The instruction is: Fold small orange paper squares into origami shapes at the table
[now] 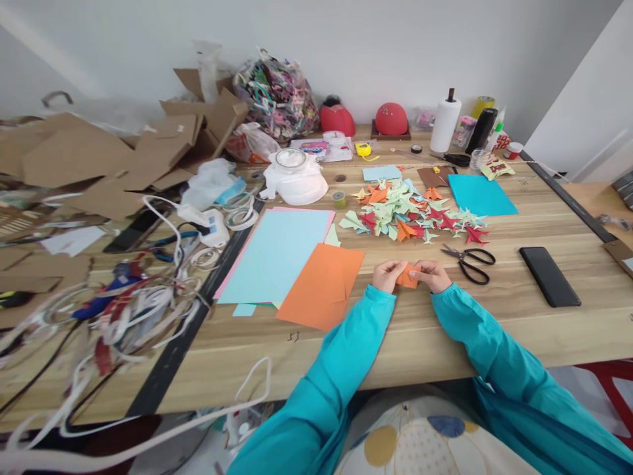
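Between my two hands is a small folded piece of orange paper, held just above the wooden table. My left hand pinches its left side, and my right hand grips its right side with the thumb across the front. Black-handled scissors lie to the right of my right hand, blades slightly apart. Beyond my hands spreads a pile of folded paper figures in pale green, orange and red. Sheets of orange paper lie to the left, overlapping a light blue sheet with pink paper under it.
A black phone lies at the right, and a turquoise sheet behind it. Tangled cables and cardboard crowd the left. At the back stand a paper towel roll, a red dome and a stuffed clear bag.
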The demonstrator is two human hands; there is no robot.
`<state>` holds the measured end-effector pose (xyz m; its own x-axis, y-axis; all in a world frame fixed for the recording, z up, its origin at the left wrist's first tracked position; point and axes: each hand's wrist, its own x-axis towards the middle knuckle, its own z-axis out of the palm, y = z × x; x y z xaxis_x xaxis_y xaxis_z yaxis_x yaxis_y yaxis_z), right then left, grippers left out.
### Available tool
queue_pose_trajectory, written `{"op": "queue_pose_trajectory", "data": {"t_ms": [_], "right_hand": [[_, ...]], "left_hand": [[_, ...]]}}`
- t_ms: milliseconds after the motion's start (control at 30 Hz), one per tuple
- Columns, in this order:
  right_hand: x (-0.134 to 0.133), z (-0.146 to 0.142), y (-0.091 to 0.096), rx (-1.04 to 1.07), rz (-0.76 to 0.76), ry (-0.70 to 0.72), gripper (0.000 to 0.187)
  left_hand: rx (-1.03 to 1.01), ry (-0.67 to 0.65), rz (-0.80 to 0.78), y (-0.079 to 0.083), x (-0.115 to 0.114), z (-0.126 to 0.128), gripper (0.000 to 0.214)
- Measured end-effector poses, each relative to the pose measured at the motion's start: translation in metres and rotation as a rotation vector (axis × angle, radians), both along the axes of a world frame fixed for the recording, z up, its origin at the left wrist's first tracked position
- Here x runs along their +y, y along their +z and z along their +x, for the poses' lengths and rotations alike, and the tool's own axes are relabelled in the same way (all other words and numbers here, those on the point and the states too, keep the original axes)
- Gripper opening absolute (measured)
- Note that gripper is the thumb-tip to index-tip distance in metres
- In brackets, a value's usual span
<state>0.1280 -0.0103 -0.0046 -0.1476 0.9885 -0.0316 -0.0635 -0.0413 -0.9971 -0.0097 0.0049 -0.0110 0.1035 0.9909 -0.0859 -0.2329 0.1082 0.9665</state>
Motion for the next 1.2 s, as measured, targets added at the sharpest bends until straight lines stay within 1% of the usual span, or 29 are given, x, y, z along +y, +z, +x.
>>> {"op": "queue_pose_trajectory", "data": {"t_ms": [100,200,333,500,633,733,833,933,1033,1100,1200], "right_hand": [[0.000,0.001,-0.001,-0.040,0.030,-0.003,0.032],[0.000,0.001,0.000,-0.080,0.043,0.009,0.031],[-0.001,-0.001,0.005,-0.079,0.023,0.004,0.032],[-0.002,-0.003,0.003,-0.012,-0.010,-0.048,0.032],[0.000,-0.002,-0.004,0.027,-0.011,-0.087,0.033],[0.003,0.000,-0.007,0.019,0.005,-0.151,0.032],[0.005,0.002,-0.008,0.024,-0.018,-0.227,0.034],[0.006,0.003,-0.008,0.061,-0.030,-0.259,0.036],[0.005,0.002,-0.008,0.114,-0.045,-0.237,0.040],[0.004,0.001,-0.007,0.079,-0.034,-0.206,0.039],[0.004,0.002,-0.006,-0.006,-0.007,-0.179,0.039]], "left_hand": [[0.067,-0.021,0.054,-0.001,-0.001,0.000,0.031],[0.125,-0.070,0.091,-0.002,-0.001,0.000,0.034],[0.091,-0.101,0.067,-0.003,-0.001,0.000,0.035],[0.033,-0.030,0.034,-0.001,-0.001,0.001,0.033],[0.001,-0.019,0.020,0.000,0.000,0.001,0.033],[0.009,-0.031,0.023,-0.002,-0.001,0.002,0.032],[0.047,-0.085,-0.001,-0.004,-0.004,0.004,0.031],[0.084,-0.109,0.017,-0.006,-0.007,0.006,0.031],[0.061,-0.074,0.011,-0.006,-0.007,0.007,0.033],[0.043,-0.065,0.000,-0.005,-0.007,0.007,0.035],[0.050,-0.110,0.010,-0.003,-0.008,0.007,0.035]]}}
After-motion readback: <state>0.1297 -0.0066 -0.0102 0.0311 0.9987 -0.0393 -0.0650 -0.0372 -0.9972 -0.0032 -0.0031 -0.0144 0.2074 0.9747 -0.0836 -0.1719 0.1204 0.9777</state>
